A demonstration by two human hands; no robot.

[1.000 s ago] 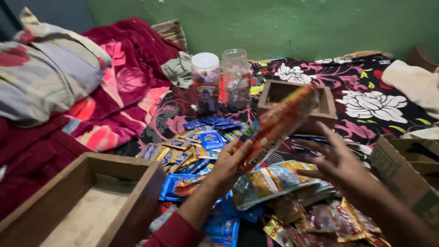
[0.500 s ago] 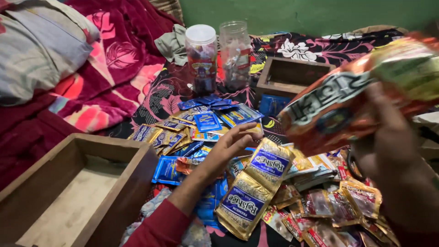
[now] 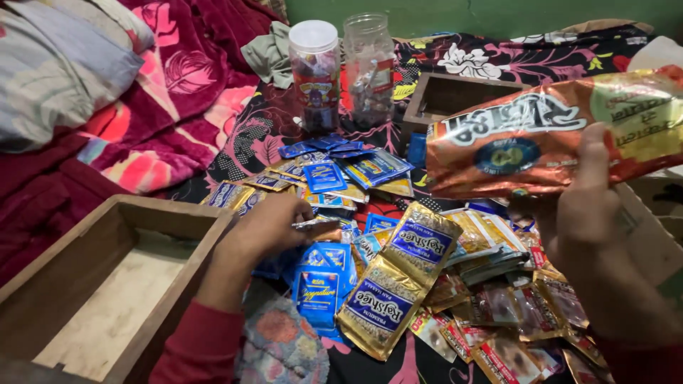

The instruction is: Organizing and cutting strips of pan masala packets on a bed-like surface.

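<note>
**Clerk A:** Bedding first: black floral bedspread (image 3: 498,60) against a green wall (image 3: 498,14), with a red and pink blanket (image 3: 185,92) bunched at the left. What lies on it?

**Clerk B:** One heap of small foil sachets (image 3: 356,171), blue, gold and red, spread across the middle. One strip of gold pouches with blue labels (image 3: 398,284) lies on top of the heap, towards the near edge.

**Clerk A:** Containers?

**Clerk B:** One open wooden box (image 3: 107,284) at the near left, bare inside. A second, smaller wooden box (image 3: 455,96) beyond the heap. Two clear jars at the back: one with a white lid (image 3: 314,75), one without a lid (image 3: 368,67).

**Clerk A:** Hands?

**Clerk B:** Left hand (image 3: 267,227), red sleeve, rests knuckles up on the heap just beside the open box, fingers curled around a small silvery sachet (image 3: 316,226); how firmly it pinches, I cannot tell. Right hand (image 3: 590,206) is raised well above the heap, clamped on a large orange and gold packet (image 3: 555,135), thumb pressed on its front.

**Clerk A:** Packet position?

**Clerk B:** Held nearly level in the air, at the right, in front of the smaller box.
</note>
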